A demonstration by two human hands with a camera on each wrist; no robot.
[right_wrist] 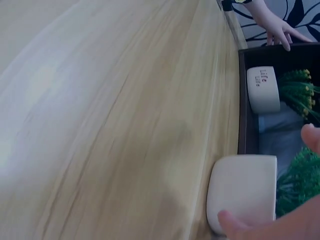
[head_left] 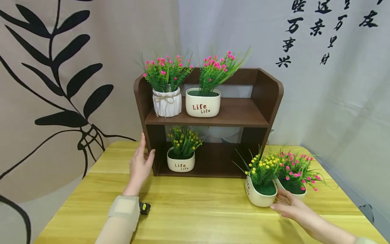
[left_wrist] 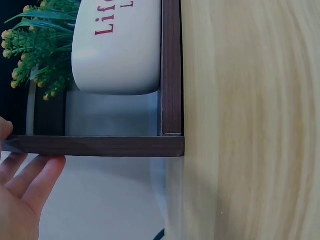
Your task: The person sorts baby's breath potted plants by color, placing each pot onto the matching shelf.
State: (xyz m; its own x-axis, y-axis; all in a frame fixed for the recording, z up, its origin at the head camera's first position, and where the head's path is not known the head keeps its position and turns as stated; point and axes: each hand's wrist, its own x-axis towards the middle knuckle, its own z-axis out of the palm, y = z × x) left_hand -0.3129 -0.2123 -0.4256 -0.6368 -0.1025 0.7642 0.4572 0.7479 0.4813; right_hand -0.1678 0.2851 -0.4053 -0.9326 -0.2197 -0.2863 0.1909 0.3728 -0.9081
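A dark brown two-tier shelf (head_left: pixel 210 176) stands on the wooden table. My left hand (head_left: pixel 141 166) holds its left side panel (left_wrist: pixel 100 146), thumb on the inner side and fingers against the outside. On the right, my right hand (head_left: pixel 292 205) is at a white pot of yellow flowers (head_left: pixel 262 195), with the thumb touching the pot (right_wrist: pixel 245 187) and the fingers spread apart; part of the hand is hidden. Just behind sits a white pot of pink flowers (head_left: pixel 295 189). A smaller yellow-flowered "Life" pot (head_left: pixel 181 164) stands on the lower tier, at the left.
The upper tier bears a pink-flowered pot tied with twine (head_left: pixel 167 101) and a pink-flowered "Life" pot (head_left: pixel 203 105). A small black and yellow object (head_left: pixel 144 208) lies beside my left sleeve. Behind the table (head_left: pixel 195 217) hangs a printed curtain (head_left: pixel 231 27).
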